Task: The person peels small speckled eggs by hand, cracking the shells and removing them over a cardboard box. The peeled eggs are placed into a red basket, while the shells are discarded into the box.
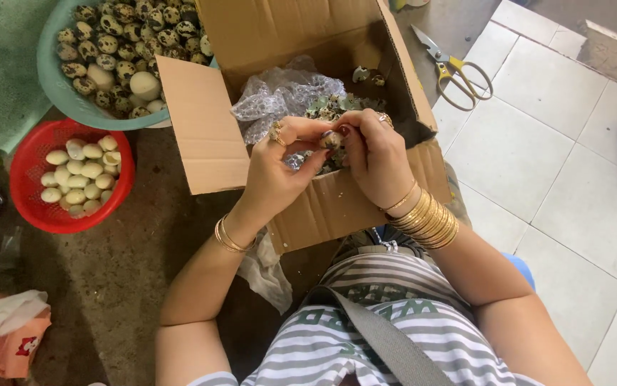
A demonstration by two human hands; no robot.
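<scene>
A small speckled quail egg (pixel 331 139) is pinched between the fingertips of both hands over an open cardboard box (pixel 208 136). My left hand (pixel 280 168) grips it from the left, with a ring on one finger. From the right, my right hand (pixel 372 154) holds the same egg, with several gold bangles at that wrist. Inside the box lie a crumpled clear plastic bag (pixel 272 96) and a heap of broken speckled shell bits (pixel 337 106).
A teal bowl (pixel 55 86) of speckled quail eggs sits at top left. A red basket (pixel 26 179) of peeled white eggs stands below it. Yellow-handled scissors (pixel 455 71) lie on the tiled floor to the right. An orange bag (pixel 5 343) is at bottom left.
</scene>
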